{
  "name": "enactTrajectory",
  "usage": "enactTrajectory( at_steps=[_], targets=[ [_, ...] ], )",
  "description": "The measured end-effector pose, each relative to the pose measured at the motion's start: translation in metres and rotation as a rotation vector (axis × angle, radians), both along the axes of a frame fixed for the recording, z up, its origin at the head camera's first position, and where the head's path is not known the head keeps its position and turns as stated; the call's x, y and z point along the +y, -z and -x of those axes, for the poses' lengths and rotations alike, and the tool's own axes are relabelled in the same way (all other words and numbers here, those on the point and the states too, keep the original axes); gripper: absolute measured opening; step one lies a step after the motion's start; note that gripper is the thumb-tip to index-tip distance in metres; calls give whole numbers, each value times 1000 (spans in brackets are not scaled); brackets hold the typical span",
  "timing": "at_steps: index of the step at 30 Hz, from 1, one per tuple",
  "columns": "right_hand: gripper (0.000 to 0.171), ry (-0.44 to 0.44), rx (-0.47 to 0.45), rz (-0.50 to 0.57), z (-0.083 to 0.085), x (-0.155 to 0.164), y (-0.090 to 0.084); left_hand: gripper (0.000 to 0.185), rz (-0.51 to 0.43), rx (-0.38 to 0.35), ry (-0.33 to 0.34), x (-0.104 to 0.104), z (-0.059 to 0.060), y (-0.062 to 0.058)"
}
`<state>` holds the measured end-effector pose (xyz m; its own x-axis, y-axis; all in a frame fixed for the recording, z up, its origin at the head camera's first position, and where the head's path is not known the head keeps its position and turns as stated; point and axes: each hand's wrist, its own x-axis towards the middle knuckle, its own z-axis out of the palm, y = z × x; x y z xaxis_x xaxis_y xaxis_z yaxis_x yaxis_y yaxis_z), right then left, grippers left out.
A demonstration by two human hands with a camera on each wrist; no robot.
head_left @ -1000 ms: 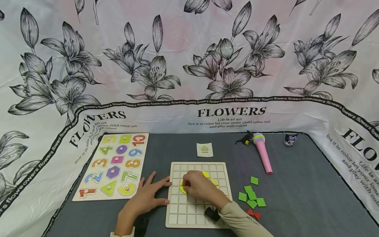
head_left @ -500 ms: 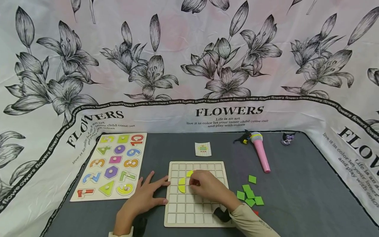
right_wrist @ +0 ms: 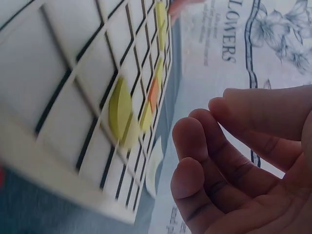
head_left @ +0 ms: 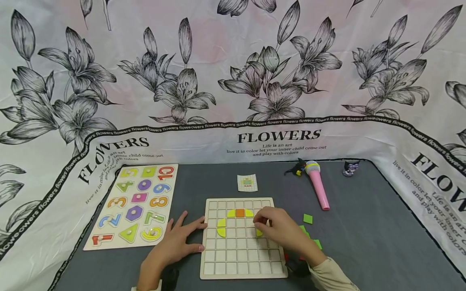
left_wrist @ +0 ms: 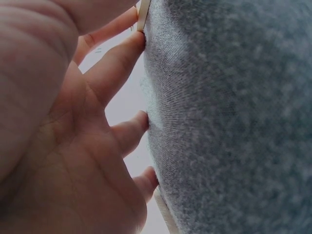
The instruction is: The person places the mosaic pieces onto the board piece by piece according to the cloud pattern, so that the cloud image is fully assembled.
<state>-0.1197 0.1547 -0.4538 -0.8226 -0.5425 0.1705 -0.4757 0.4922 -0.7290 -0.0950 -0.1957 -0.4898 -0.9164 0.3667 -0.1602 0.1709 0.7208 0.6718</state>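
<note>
A wooden grid board (head_left: 236, 258) lies on the grey table with an orange square (head_left: 240, 213) between two yellow pieces (head_left: 231, 213) near its far side. More yellow quarter-round pieces (head_left: 221, 233) sit at the left and right of the grid. My left hand (head_left: 178, 242) lies spread, its fingertips and thumb at the board's left edge. Over the right part of the grid is my right hand (head_left: 280, 228), partly covering a yellow piece (head_left: 259, 233). In the right wrist view, this hand's loosely bent fingers (right_wrist: 189, 139) show nothing between them, apart from the board.
A number-and-shape puzzle board (head_left: 136, 206) is at the left. A small pattern card (head_left: 247, 183) lies behind the grid. Green squares (head_left: 308, 218) lie at the right, partly behind my arm. Farther back are a pink microphone (head_left: 319, 188), a black figure (head_left: 296, 167) and a small purple figure (head_left: 350, 168).
My right hand has moved from the left part of the grid to its right side, uncovering the orange square and the yellow pieces. My left hand stays at the board's edge.
</note>
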Motion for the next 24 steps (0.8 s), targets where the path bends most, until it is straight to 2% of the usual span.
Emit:
enactTrajectory(
  at_steps=[9,15,24],
  targets=[
    [10,96,34,-1,1,37,1,75,-19,-8,15,-1,0,-2],
    [13,201,23,-35,2,63,5,76,-9,-8,9,0,1,-3],
    [17,296,105,-114,1,99,17,74,4,-12,14,0,1,-1]
  ],
)
